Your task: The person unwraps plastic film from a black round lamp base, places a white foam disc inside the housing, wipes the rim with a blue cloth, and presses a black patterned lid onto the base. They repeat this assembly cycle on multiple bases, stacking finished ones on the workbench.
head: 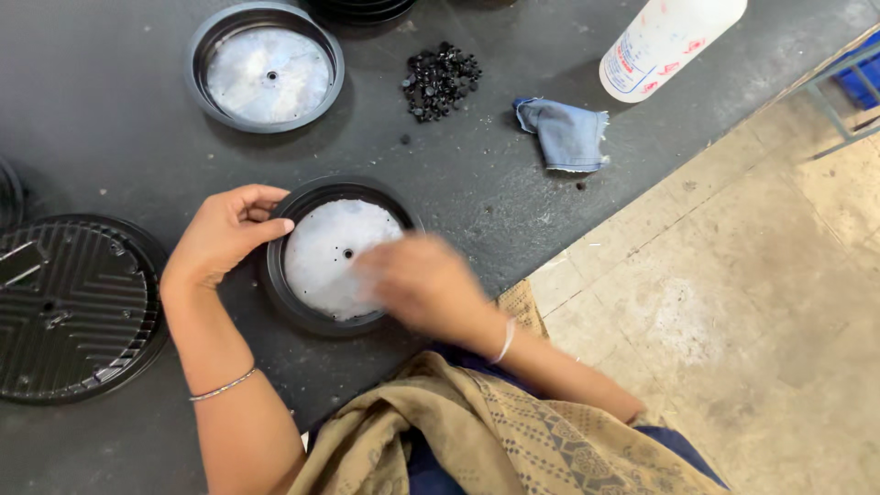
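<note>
At the far left of the frame a ribbed black round cover (69, 307) lies flat on the dark worktop (110, 119). Just right of it, the left hand (220, 236) curls over the left rim of a shallow black dish with a pale disc inside (325, 257), thumb and fingers pinching the edge to steady it at lower centre. The right hand (423, 282) is blurred over the disc's right side; whether it is clenched or holding something I cannot tell. Rubbing or pressing here probably goes best with the left hand gripping the rim firmly, so the dish does not spin or slide, and the strokes kept flat on the disc, away from its small centre hole.

A second dish of the same kind (266, 69) sits at upper left. Right of it lie a heap of small black parts (440, 81) and a folded blue cloth (564, 133). At the upper right a white plastic bottle (665, 41) lies tilted, its label white with blue and red print.
</note>
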The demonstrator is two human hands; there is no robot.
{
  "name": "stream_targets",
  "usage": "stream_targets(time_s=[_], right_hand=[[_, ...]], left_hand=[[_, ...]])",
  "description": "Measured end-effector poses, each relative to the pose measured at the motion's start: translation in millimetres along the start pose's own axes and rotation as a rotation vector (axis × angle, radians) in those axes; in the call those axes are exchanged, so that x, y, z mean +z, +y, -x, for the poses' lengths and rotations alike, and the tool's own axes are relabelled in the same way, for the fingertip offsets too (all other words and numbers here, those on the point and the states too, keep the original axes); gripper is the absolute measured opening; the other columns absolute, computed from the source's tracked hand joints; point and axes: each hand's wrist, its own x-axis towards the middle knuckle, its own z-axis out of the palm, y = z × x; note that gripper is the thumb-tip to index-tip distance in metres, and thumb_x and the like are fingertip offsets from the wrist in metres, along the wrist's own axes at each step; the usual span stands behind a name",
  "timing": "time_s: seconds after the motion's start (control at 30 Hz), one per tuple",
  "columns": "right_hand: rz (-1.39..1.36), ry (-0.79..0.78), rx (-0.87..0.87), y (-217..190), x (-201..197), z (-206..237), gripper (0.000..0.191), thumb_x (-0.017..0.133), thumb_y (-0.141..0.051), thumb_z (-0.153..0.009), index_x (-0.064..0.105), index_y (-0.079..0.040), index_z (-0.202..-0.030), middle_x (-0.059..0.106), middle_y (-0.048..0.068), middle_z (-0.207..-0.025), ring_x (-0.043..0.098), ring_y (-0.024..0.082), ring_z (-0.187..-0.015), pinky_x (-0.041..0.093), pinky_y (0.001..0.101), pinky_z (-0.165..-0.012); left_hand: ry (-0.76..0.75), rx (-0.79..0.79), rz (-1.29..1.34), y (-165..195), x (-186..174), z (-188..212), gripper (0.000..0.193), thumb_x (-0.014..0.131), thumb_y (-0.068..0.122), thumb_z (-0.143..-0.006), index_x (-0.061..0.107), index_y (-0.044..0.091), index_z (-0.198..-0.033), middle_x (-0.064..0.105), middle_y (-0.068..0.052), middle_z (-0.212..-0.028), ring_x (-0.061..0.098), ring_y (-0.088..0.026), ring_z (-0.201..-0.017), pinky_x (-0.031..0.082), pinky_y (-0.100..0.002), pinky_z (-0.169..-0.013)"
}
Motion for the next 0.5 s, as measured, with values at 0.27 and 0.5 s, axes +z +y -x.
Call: stream_targets(time_s=[0.27, 0.5], right_hand=[[0.490, 0.208, 0.196, 187, -99, 14, 0.030, 0.072, -0.006, -0.095, 0.073, -0.005, -0.125, 0.068, 0.016, -0.135, 0.061, 0.040, -0.125, 0.046, 0.0454, -0.106], [0.444, 0.182, 0.341, 229, -94, 6, 0.018, 0.067, 0.009, -0.097, 0.079, -0.003, -0.104, 0.077, 0.012, -0.108, 0.071, 0.030, -0.098, 0.056, 0.0394, -0.091]], left_hand=[[0.189, 0.274, 0.015, 3, 30, -16, 0.032, 0.076, 0.009, -0.090, 0.073, 0.004, -0.122, 0.076, -0.009, -0.108, 0.067, -0.012, -0.091, 0.055, -0.028, -0.083], [0.171, 0.199, -0.055, 3, 22, -14, 0.040, 0.082, 0.009, -0.079, 0.071, 0.004, -0.117, 0.075, -0.008, -0.106, 0.071, -0.015, -0.092, 0.058, -0.030, -0.083]])
